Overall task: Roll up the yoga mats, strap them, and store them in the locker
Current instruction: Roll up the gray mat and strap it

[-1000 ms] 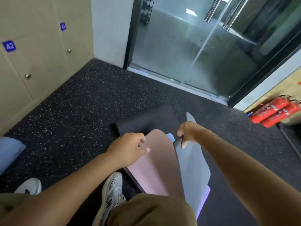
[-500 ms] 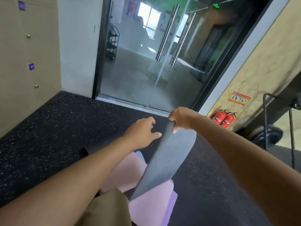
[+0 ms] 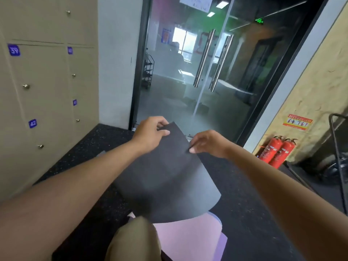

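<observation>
A dark grey yoga mat [image 3: 165, 183] hangs lifted off the floor in front of me, its top edge up near the glass door. My left hand [image 3: 149, 135] pinches the mat's upper left corner. My right hand [image 3: 207, 144] pinches the top edge on the right side. Below the grey mat a pink mat [image 3: 186, 236] lies on the floor, partly covered. The beige lockers [image 3: 47, 95] with numbered blue tags line the wall at left, all doors closed.
Dark speckled rubber floor [image 3: 250, 213] all around. Glass double doors [image 3: 207, 72] stand straight ahead. Two red fire extinguishers [image 3: 276, 151] sit by the right wall, with a black metal frame [image 3: 337, 151] beyond them. My knee [image 3: 135, 240] is at the bottom.
The grey mat has been lifted higher and spread out. My left hand, empty before, now pinches its upper corner. My view has tilted up toward the door.
</observation>
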Available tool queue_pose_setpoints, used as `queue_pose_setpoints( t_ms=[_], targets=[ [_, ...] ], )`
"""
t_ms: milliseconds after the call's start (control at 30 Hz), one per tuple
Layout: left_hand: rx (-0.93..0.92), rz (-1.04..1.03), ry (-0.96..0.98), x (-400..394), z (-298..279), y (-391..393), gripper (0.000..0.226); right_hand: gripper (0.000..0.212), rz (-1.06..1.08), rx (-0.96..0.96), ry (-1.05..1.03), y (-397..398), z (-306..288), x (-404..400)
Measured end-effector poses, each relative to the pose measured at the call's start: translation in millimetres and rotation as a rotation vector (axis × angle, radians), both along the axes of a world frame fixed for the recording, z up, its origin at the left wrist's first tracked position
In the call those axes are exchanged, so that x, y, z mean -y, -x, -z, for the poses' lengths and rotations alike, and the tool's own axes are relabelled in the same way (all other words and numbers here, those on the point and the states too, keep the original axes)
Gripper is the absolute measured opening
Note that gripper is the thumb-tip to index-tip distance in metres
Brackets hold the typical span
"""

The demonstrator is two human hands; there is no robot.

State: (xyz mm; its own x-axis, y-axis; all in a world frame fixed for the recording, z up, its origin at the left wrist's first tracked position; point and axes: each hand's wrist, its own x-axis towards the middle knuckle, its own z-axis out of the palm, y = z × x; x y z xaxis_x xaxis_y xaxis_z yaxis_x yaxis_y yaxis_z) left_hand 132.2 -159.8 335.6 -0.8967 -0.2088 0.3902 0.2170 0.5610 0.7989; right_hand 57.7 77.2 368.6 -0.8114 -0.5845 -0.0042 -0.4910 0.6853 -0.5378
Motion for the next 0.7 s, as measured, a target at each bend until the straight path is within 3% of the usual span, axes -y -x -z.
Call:
queue_pose_setpoints(
  t_ms=[67,167,267,367,433,500,700],
  targets=[
    [-0.006,0.011,-0.08,32.3,0.5,-10.3,0.01,0.019,0.004,0.125,-0.041,0.7,30.1,-4.1],
    [-0.015,0.017,-0.172,79.1,3.1,-35.1,0.012,0.03,0.02,0.128,-0.048,-1.8,74.3,4.3],
    [0.025,0.004,-0.152,116.8,10.1,-68.7,0.021,0.023,0.04,-0.009,0.001,-13.1,86.9,36.8],
    [0.056,-0.004,-0.162,150.8,5.1,-104.0,0.021,0.04,0.016,-0.172,0.036,-34.2,78.1,77.8],
    [0.067,-0.029,-0.031,170.3,-7.3,-125.7,0.026,0.047,0.001,-0.276,0.012,-51.0,66.9,103.4],
    [0.074,-0.114,0.246,184.9,-22.3,-145.1,0.023,0.047,-0.014,-0.373,-0.012,-67.6,55.7,125.9],
    [0.128,-0.138,0.801,192.9,-49.3,-200.0,0.02,0.028,-0.049,-0.544,-0.027,-128.7,17.8,155.5]
  ],
)
